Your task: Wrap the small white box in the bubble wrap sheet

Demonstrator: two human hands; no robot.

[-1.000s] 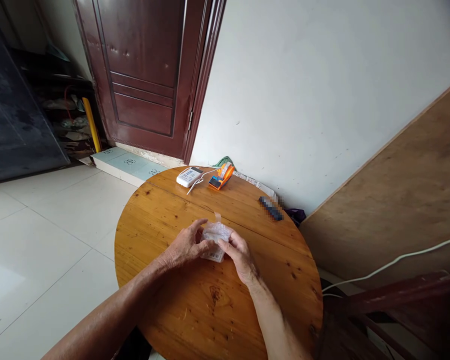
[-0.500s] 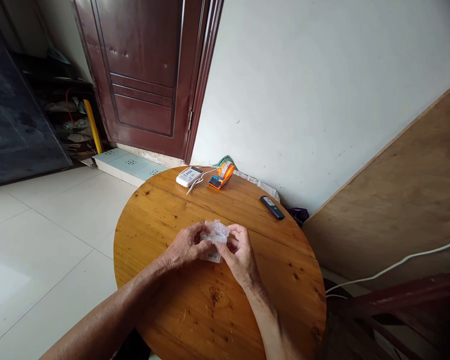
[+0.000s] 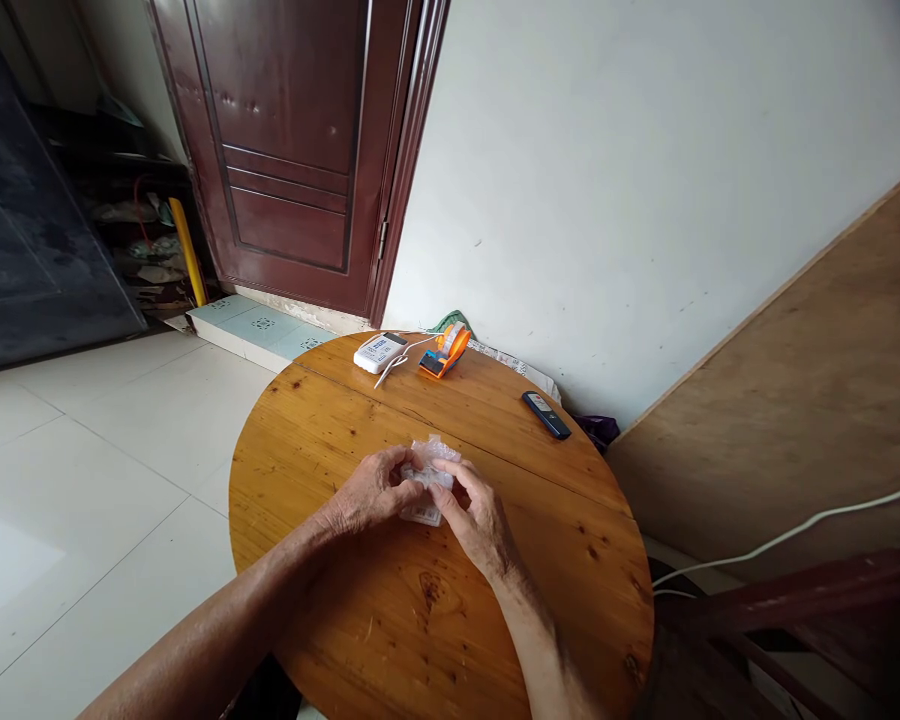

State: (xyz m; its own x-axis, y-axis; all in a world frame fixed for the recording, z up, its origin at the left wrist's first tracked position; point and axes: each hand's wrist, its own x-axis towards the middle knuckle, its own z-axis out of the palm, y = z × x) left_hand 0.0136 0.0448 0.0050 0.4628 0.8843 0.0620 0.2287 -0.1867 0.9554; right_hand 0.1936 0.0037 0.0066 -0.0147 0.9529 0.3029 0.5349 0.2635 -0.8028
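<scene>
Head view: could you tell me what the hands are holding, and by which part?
Both hands, left hand and right hand, pinch a small clear plastic packet by its opposite sides.

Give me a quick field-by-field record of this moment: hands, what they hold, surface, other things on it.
left hand: gripping the clear plastic packet from its left side
right hand: pinching the packet's right side
packet: crumpled, held low over the table, a white label on its underside
surface: round wooden table
far edge: white device with a cord, orange tape dispenser
right of those: dark phone, lying flat
</scene>
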